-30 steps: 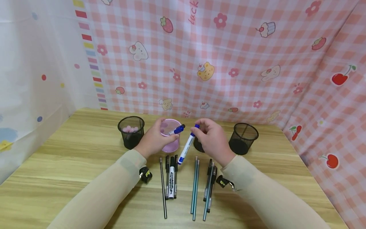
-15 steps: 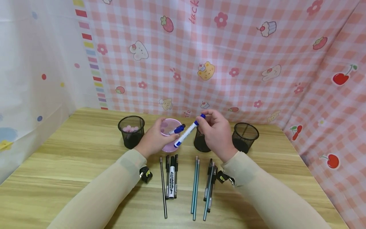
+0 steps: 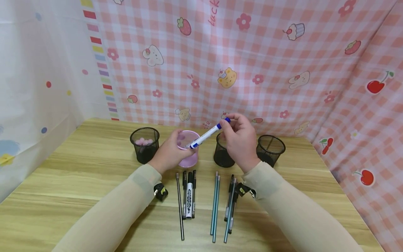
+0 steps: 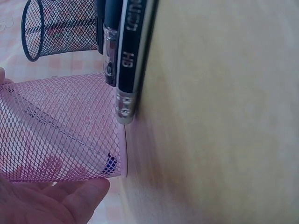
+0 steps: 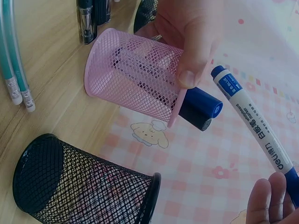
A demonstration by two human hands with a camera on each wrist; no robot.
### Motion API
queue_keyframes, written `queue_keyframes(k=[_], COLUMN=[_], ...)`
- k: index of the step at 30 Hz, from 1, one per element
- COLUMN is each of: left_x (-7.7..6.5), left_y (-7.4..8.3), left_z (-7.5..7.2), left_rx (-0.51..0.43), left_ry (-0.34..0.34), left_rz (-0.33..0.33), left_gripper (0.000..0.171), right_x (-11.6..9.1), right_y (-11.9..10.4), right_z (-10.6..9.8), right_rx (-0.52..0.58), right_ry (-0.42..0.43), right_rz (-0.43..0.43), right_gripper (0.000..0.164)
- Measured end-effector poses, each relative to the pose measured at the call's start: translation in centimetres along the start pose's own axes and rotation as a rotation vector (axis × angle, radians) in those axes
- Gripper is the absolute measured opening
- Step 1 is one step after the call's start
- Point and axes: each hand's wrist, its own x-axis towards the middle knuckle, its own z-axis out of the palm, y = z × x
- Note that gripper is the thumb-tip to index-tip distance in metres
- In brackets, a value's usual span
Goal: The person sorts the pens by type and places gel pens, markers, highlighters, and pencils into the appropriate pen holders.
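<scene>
In the head view my left hand (image 3: pixel 171 150) grips the pink mesh pen cup (image 3: pixel 189 161), thumb over its rim. The cup stands upright on the table. A blue-capped marker (image 5: pixel 203 102) and a black-capped one (image 5: pixel 194 116) lean inside it, caps poking above the rim in the right wrist view. My right hand (image 3: pixel 240 140) pinches a white whiteboard marker (image 3: pixel 206 135) by its blue cap. That marker slants down to the left, its lower end over the pink cup's mouth in the head view. In the right wrist view a gap shows between this end and the rim.
A black mesh cup (image 3: pixel 145 155) with pink things inside stands at left. Two more black mesh cups (image 3: pixel 224 159) are to the right. In front lie a dark pencil (image 3: pixel 180 206), a black marker (image 3: pixel 189 199) between pens, teal pencils (image 3: pixel 215 206) and more pens.
My right hand has lifted up and to the right, and the marker has tilted flatter, its lower end rising from above the table to over the pink cup. My left hand stays put.
</scene>
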Motion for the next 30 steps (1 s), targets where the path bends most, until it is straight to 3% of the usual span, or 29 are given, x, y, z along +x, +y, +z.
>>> queue_keyframes(k=[7, 16, 30], left_x=[0.0, 0.1, 0.0], left_y=[-0.1, -0.2, 0.0], left_z=[0.0, 0.0, 0.0], left_rx=[0.021, 0.046, 0.022], left_ry=[0.001, 0.009, 0.002], left_rz=[0.006, 0.002, -0.008], left_gripper=[0.101, 0.102, 0.101], right_x=[0.3, 0.1, -0.9], right_y=[0.5, 1.3, 2.3], right_z=[0.3, 0.8, 1.0], right_rx=[0.012, -0.086, -0.244], right_ry=[0.033, 0.05, -0.015], right_rz=[-0.002, -0.019, -0.029], right_gripper=[0.022, 0.021, 0.019])
